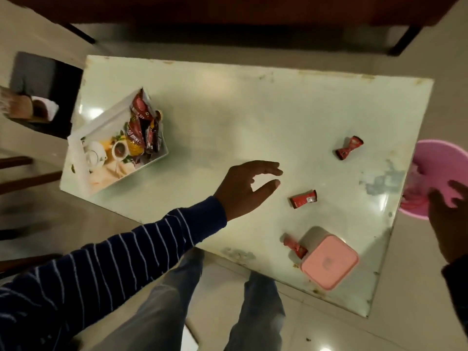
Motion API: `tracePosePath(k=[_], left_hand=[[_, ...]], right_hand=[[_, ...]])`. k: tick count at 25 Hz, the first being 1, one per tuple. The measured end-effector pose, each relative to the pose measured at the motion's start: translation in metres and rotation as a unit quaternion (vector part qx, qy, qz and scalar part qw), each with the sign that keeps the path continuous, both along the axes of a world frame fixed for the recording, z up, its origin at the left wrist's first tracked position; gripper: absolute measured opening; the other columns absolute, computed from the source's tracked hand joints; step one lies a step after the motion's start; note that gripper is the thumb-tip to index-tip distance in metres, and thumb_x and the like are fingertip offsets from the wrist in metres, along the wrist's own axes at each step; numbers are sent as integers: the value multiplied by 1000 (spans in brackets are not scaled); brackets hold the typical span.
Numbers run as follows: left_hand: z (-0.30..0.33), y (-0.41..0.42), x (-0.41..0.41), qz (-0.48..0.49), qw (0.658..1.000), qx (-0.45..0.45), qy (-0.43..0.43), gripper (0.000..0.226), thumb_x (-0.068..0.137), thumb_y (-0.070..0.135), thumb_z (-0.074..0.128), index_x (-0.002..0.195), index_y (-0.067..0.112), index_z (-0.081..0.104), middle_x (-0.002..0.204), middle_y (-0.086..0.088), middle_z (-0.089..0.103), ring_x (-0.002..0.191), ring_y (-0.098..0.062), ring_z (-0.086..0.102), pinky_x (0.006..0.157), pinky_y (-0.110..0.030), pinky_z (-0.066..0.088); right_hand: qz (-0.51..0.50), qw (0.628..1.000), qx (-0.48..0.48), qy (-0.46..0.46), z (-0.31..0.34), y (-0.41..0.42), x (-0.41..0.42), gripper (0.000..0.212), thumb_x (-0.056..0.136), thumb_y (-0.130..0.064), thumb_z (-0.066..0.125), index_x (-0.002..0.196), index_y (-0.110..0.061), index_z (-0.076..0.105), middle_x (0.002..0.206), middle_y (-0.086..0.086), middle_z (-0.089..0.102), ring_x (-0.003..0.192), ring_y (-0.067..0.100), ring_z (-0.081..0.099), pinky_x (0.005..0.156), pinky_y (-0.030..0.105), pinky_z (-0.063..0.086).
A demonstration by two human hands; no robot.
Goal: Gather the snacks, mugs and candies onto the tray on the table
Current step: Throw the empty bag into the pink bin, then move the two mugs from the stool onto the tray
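Lying flat on the desk, the middle candy sits just beyond our left hand — the fingers and thumb are spread apart around nothing, their tips near the red wrapper but not touching it. A second candy lies farther off toward the desk's right end, well apart from the hand. A third candy rests nearer to us, touching the side of a pink-lidded box at the desk's near edge.

The tray stands at the left end of the desk, well apart from all three candies; red snack packets lie heaped along its far side, over a printed picture of a teapot and cup.

Our right hand hangs off the desk's right end, blurred, in front of a pink bucket — we cannot tell how its fingers stand. The left arm wears a dark striped sleeve.
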State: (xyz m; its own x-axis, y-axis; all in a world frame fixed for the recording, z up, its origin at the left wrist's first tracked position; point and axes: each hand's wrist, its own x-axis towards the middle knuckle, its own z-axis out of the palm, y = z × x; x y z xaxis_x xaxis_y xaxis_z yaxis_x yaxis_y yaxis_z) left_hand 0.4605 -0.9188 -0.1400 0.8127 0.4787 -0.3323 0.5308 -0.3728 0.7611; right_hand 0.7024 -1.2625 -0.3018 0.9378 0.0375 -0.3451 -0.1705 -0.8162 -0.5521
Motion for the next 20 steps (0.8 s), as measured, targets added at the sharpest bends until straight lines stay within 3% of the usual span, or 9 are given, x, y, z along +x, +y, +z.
tracePosePath(k=[3,7,9,11,14,18,20], left_hand=[[25,37,-25,37,999,11,-22,32,88,25,70,120,28,65,135,18,56,122,9,48,90,-8,42],[57,111,-73,99,993,34,-45,39,88,25,70,126,28,62,136,22,52,126,10,45,94,-4,38],[69,157,-110,130,989,48,-49,40,87,25,70,126,28,61,135,22,54,125,7,48,94,-7,40],[75,207,-153,156,983,76,-59,42,85,23,71,126,23,62,131,17,58,121,6,52,95,-16,46],[75,287,-224,178,977,108,-45,44,85,17,73,128,20,61,129,10,62,111,2,56,93,-22,48],[88,401,-313,238,962,122,-58,41,86,18,72,125,27,61,123,20,61,115,8,54,87,-6,42],[101,458,-358,279,949,136,-60,37,87,19,72,122,27,64,118,23,61,109,9,56,84,-4,43]], right_hand=[[38,998,45,-34,75,52,-29,39,97,-48,48,134,-35,53,135,17,61,114,29,61,104,53,48],[75,995,59,-33,148,137,-55,27,98,-51,44,122,-41,54,120,1,63,107,20,60,98,33,51],[73,991,94,-65,175,194,-84,27,100,-41,48,125,-33,57,123,8,62,109,21,58,93,36,50],[74,983,130,-107,187,256,-122,29,101,-27,54,129,-22,59,126,12,62,107,19,60,85,30,47],[98,973,177,-113,193,360,-187,24,97,-18,61,121,-16,65,123,8,66,99,6,60,78,24,46],[138,965,212,-76,195,507,-289,25,94,-13,63,118,-16,69,122,4,69,101,23,65,76,15,46],[153,961,223,-54,199,579,-341,25,93,-10,64,118,-12,69,119,8,70,100,27,65,79,21,51]])
